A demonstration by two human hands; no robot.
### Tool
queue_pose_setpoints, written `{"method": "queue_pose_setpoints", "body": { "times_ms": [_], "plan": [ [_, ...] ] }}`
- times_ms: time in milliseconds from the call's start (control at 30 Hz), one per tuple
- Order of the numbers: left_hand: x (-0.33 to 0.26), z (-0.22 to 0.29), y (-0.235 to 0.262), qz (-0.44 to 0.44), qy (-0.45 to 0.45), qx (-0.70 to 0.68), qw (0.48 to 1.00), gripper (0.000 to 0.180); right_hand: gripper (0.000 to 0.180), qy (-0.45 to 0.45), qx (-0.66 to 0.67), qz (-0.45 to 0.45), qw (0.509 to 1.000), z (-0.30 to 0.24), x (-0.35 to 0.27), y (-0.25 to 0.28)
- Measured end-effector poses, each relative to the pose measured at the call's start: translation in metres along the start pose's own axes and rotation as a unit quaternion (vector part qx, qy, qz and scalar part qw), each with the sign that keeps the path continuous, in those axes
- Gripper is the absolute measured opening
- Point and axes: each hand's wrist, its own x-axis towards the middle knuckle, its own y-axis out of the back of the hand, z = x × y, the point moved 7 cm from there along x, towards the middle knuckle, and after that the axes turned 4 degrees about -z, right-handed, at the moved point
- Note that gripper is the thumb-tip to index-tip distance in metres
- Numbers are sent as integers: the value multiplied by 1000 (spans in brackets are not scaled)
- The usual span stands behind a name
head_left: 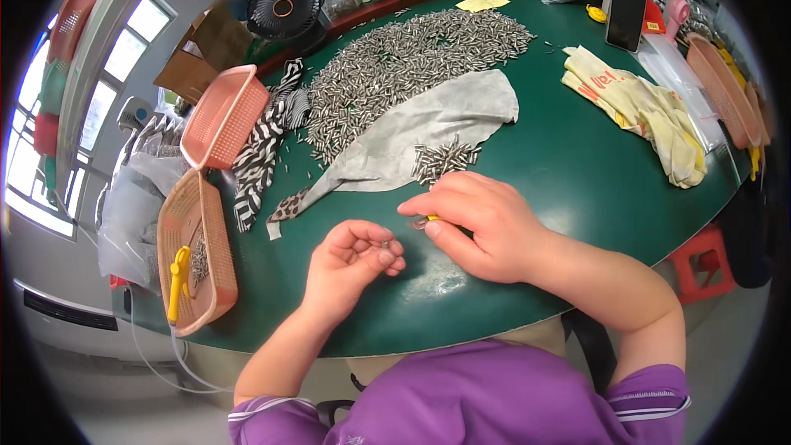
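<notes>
My left hand (353,257) hovers over the green table (577,173), fingers curled, pinching a tiny metal pin (386,242) at its fingertips. My right hand (478,218) rests on the table just right of it, closed on a small tool with a yellow handle (431,219) whose metal tip pokes out toward the left hand. A small cluster of short metal pins (443,159) lies on a grey cloth (428,128) just beyond the right hand. A large heap of the same pins (404,66) spreads across the far side of the table.
Two pink plastic baskets (221,115) (198,247) sit at the left edge, the nearer one holding a yellow tool (178,280). A zebra-print cloth (264,148), cream gloves (643,107), a phone (626,8), a black fan (284,7) and another person behind it are also there.
</notes>
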Motion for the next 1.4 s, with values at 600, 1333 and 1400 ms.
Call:
{"method": "queue_pose_setpoints", "body": {
  "times_ms": [600, 1333, 1400],
  "plan": [
    [0, 1, 4, -57, -85, 55, 993, 15, 18, 37, -3, -51, 998, -8, 1, -15],
    [-3, 27, -10, -25, -185, 401, 897, 12, 27, 50, -152, -74, 984, -17, -9, -22],
    [-4, 26, -9, -25, -186, 395, 899, 12, 27, 52, -151, -72, 984, -17, -9, -23]
  ]
}}
